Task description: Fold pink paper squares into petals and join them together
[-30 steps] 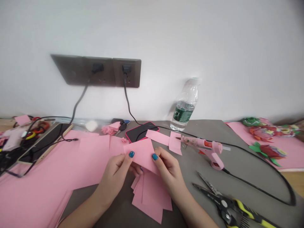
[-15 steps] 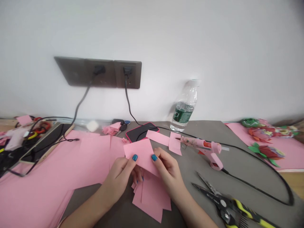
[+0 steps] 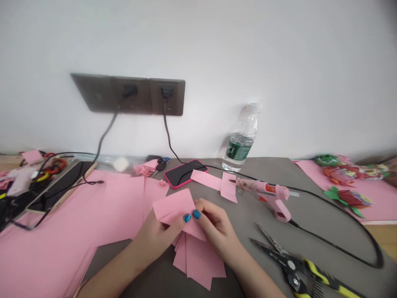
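Between my two hands is a small pink paper piece, held up over the table's near middle and slightly bent. My left hand pinches it from the left, the blue-nailed thumb lying on its face and the other fingers hidden behind. From the right, my right hand grips its edge between thumb and curled fingers. The two thumb tips are close together near the paper's middle. Just below hang or lie several overlapping pink paper pieces; whether a hand also holds these I cannot tell.
A pink glue gun lies right on the grey table with its black cord looping. Nearer are yellow-black scissors. Behind stand a water bottle and a phone. Large pink sheets cover the left; paper flowers lie far right.
My thumbs have come closer together on the paper. The held piece has shifted slightly left and down and now bends. My left fingers, seen beneath it before, are now mostly hidden.
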`<action>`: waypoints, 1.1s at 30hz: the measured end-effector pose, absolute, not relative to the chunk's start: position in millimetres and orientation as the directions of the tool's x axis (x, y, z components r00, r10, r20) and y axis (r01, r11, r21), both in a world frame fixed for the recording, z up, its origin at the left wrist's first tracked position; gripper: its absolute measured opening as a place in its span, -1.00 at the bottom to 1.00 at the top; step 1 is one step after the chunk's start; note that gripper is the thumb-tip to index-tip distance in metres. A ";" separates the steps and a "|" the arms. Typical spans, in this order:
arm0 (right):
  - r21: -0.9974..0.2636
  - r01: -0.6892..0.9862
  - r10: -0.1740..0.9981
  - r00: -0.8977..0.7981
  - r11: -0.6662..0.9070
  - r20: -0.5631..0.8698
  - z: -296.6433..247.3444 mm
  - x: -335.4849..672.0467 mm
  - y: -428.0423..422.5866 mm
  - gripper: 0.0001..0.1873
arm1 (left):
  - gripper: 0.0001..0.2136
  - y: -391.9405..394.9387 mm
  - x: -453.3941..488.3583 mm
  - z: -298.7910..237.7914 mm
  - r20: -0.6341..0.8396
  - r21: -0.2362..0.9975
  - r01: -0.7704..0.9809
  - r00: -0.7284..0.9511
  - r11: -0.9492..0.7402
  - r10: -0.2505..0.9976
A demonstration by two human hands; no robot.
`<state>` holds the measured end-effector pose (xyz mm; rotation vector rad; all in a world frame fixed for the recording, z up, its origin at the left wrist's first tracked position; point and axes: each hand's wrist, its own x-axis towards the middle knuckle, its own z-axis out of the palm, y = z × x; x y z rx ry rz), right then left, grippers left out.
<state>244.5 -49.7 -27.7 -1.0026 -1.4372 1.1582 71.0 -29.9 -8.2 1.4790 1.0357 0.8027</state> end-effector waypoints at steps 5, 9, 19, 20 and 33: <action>-0.982 0.039 0.965 -0.195 0.185 0.174 -25.3 240.7 -51.2 -0.65 | -0.69 -32.5 71.4 -12.4 -0.015 0.960 0.275 0.262 -0.059 0.965; -0.981 -0.002 0.975 -0.106 0.195 0.194 -28.3 240.9 -49.1 -0.67 | -0.68 -33.0 69.4 -14.5 -0.031 0.948 0.318 0.180 -0.029 0.983; -0.967 -0.075 0.965 0.126 0.242 0.232 -35.4 251.1 -40.1 -0.69 | -0.71 -17.6 65.9 -5.3 -0.014 0.996 0.084 0.403 -0.021 0.915; -0.965 -0.047 0.963 0.095 0.259 0.253 -34.4 250.6 -40.3 -0.70 | -0.73 -16.4 64.8 -6.3 -0.001 0.997 0.077 0.370 -0.030 0.929; -0.969 -0.198 0.988 0.069 0.147 0.136 -38.0 248.4 -38.2 -0.73 | -0.90 -19.9 67.6 -8.3 0.091 0.977 0.164 0.257 -0.136 0.962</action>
